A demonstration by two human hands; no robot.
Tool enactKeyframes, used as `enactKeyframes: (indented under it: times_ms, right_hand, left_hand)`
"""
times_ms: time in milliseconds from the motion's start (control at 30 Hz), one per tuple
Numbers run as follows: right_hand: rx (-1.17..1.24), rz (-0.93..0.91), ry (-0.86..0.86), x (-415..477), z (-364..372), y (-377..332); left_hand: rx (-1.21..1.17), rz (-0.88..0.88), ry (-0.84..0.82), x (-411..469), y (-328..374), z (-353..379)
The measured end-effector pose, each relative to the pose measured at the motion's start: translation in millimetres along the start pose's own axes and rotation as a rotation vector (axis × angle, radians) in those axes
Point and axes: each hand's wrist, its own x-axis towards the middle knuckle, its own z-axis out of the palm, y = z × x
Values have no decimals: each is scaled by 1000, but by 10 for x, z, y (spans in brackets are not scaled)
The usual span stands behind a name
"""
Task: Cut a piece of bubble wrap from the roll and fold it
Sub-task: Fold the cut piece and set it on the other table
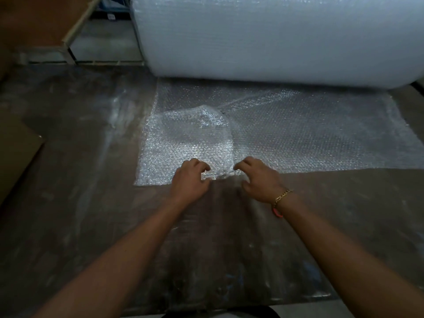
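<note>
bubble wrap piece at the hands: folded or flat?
Looks folded: bubble wrap piece is brighter than the spread sheet, with a raised hump.

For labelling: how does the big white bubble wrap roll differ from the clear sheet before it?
The big white bubble wrap roll is wound thick, opaque; the clear bubble wrap sheet lies spread thin, see-through. The left hand and right hand grip the sheet's near edge; neither touches the roll. Same bubbled plastic.
</note>
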Motion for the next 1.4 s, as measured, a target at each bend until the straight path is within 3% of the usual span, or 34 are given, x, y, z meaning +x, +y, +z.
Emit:
enactKeyframes:
  times_ms: [200,367,567,667,933,1167,1267,1400]
  right_hand:
    - [-131,-42,-76,359,151,-145]
    - [96,24,63,374,89,-141]
    - [487,428,48,479,155,-54]
    - [638,493,64,660,161,-36]
    - [785,517,144,1401,8,110]
    - [812,578,167,2125,-44,321]
    - [936,590,197,2311,-41,361]
    - [1011,490,228,2318,-139,246]
  left_hand:
    - [117,20,-7,-108,-67,-28]
    - [193,44,-18,-136,-109,-80]
    - [175,-1,-40,-81,-132,-119]
    - [164,-18,-43,-9,-142,-142]
    - [130,-45,-10,491,-320,-329]
    - [205,-112,-179,947,-556,-291]
    - [236,-113,-191,1006,-606,-251]
    - [219,-121,-192,1062,-629,-274]
